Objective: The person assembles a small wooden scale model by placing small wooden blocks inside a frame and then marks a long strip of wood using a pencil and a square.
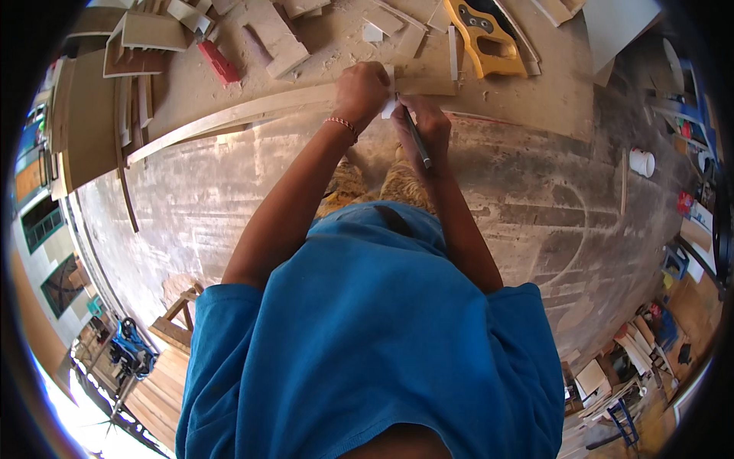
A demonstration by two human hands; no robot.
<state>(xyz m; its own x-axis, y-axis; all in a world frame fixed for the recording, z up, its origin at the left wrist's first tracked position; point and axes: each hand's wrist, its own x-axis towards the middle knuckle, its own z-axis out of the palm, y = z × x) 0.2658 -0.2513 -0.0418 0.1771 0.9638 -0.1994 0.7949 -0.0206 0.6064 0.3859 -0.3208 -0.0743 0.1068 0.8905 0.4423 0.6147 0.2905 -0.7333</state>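
Observation:
My right hand (430, 128) is closed round a dark, slim pen (417, 138), its tip pointing away from me at the wood. Just left of it, my left hand (359, 92) has its fingers bent and pressed together over a long pale wooden strip (260, 105). A small flat white piece (388, 105) crosses the strip by the left fingertips, which seem to pinch it. The pen tip meets or nearly meets this white piece; actual contact cannot be made out. The strip runs left along the near edge of the workbench (321, 65).
Beyond my hands lie a yellow-handled saw (489, 46), a red utility knife (219, 63), wood offcuts (287, 53) and shavings. Wooden box parts (145, 34) stand at the far left. A white bucket (641, 162) sits on the stained floor (527, 176) at right.

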